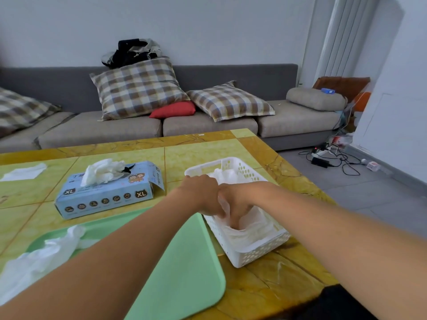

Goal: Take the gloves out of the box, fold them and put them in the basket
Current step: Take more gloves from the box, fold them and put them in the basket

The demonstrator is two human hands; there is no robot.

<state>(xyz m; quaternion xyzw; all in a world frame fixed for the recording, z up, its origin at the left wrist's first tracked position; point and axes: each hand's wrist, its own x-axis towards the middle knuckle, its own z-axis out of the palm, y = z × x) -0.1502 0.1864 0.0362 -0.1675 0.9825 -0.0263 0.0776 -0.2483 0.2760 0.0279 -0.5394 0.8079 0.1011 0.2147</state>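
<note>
Two bare forearms reach in from the near edge and meet over the white perforated plastic basket (258, 250). Beneath them spreads the yellow-green marbled tile surface (203, 153), hard and glossy, with darker amber bands at its border. On it lies a smooth mint-green plastic tray with rounded corners (184, 273), and across the tray's left end a crumpled, thin white disposable glove (46, 252) lies limp and unfolded. Farther back sits the pale blue cardboard glove box marked XL (108, 192), one end flap open, with a tuft of white gloves (104, 170) puffing out of its top slot.

The basket is rigid, its walls punched with oval holes; inside it sits a stack of translucent white folded gloves (251, 224). The left hand (203, 195) bends over the basket's near-left rim, fingers pointing down; what its grip closes on I cannot tell. The right hand (233, 204) has its fingers curled downward, pressing into the film; whether it pinches a glove I cannot tell either.

These gloves look featherlight, floppy and slick, likely to spring open once released. I judge a flat press on the fold, or a pinch at the cuff edge, would serve best.
</note>
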